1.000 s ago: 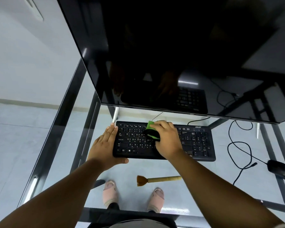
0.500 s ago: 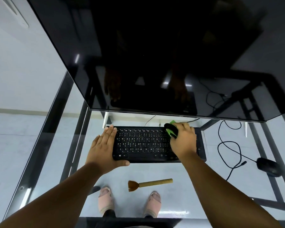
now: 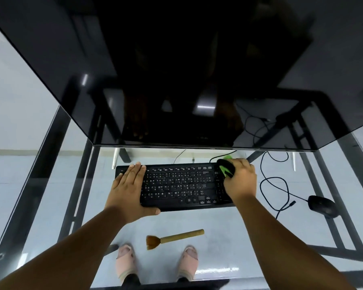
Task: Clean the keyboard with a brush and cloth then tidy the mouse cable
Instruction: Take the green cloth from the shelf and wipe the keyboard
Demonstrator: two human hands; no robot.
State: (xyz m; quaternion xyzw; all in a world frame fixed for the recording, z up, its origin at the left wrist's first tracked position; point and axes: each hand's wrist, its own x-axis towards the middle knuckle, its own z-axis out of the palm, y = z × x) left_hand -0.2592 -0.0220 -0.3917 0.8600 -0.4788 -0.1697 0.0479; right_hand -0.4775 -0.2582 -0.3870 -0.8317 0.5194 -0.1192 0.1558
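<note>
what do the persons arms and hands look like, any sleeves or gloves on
Both forearms are bare in view: no sleeves, gloves, watch or rings visible. The left hand and right hand show short, unpainted nails. Nothing is worn on either wrist.

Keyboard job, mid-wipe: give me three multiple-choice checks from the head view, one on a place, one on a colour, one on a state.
1. Where does the brush lie?
A. on the glass in front of the keyboard
B. on the keys
C. beside the mouse

2. What colours is the cloth?
A. white
B. green and black
C. red

3. How is the left hand?
A. curled round the brush
B. lifted clear
C. flat on the keyboard's left end

Answers:
1 A: it rests nearer the person than the keyboard.
2 B: both colours show in the right hand.
3 C: fingers straight, thumb at the front edge.
</note>
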